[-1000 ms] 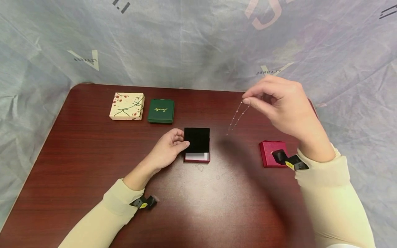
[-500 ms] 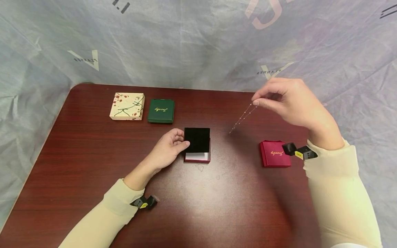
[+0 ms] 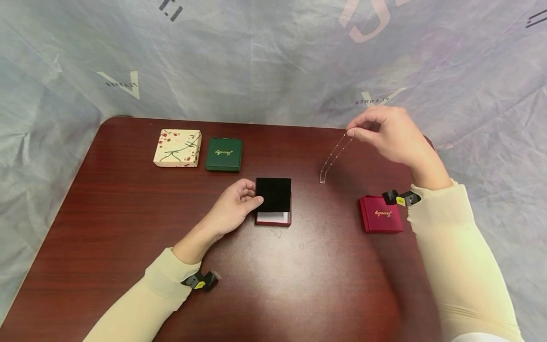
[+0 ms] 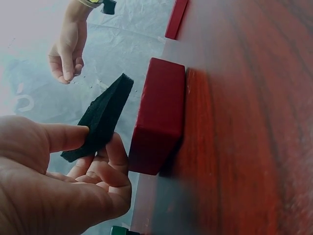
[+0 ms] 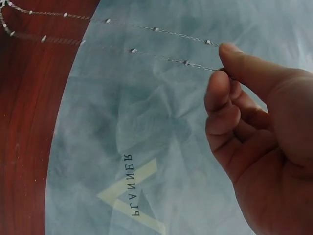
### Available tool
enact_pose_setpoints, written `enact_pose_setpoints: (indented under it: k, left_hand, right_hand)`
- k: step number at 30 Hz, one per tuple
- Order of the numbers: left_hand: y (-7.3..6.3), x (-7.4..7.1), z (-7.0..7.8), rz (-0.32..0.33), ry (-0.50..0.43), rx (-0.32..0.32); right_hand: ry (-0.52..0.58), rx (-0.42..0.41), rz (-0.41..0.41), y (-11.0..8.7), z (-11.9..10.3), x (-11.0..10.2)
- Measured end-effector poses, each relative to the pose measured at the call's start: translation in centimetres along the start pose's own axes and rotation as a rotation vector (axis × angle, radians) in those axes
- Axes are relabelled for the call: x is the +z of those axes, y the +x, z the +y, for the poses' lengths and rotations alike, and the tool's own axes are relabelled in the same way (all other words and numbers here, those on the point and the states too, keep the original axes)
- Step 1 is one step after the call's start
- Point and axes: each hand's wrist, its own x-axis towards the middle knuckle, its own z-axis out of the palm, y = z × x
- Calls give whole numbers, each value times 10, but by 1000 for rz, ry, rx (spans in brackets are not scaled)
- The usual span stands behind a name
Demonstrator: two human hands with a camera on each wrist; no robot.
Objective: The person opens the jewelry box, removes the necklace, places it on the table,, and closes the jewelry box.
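My left hand (image 3: pixel 232 209) pinches a square black foam pad (image 3: pixel 273 194) between thumb and fingers. In the left wrist view the pad (image 4: pixel 105 115) is tilted, apart from the dark red box base (image 4: pixel 159 107). From above, the pad covers most of this box (image 3: pixel 273 223), and a white strip of its inside shows below it. At the right, my right hand (image 3: pixel 391 135) is raised and pinches a thin silver beaded chain (image 3: pixel 325 163) by its ends between thumb and forefinger. The chain (image 5: pixel 107 21) hangs as a long doubled loop over the table.
A red lid (image 3: pixel 381 214) with gold lettering lies right of the box. A green box (image 3: pixel 224 154) and a cream floral box (image 3: pixel 177 148) stand at the back left. The table (image 3: pixel 128 228) ends at a grey cloth backdrop (image 3: pixel 256 61).
My right hand has drawn back to the right and then slightly left, with the chain swinging and now hanging in an open loop. The left hand and pad have stayed over the box.
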Motion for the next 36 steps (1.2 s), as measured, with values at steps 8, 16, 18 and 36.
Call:
enact_pose_setpoints:
  k: [8, 16, 18, 36]
  left_hand:
    - [-1, 0, -1, 0, 3, -3]
    - [-2, 1, -2, -2, -5, -7]
    - [-2, 1, -1, 0, -4, -6]
    - [0, 0, 3, -4, -11, 1]
  right_hand:
    - [-25, 6, 87, 25, 6, -2]
    - [-61, -6, 183, 52, 13, 4]
    - [-66, -15, 186, 55, 16, 9]
    - [-19, -47, -73, 30, 32, 54]
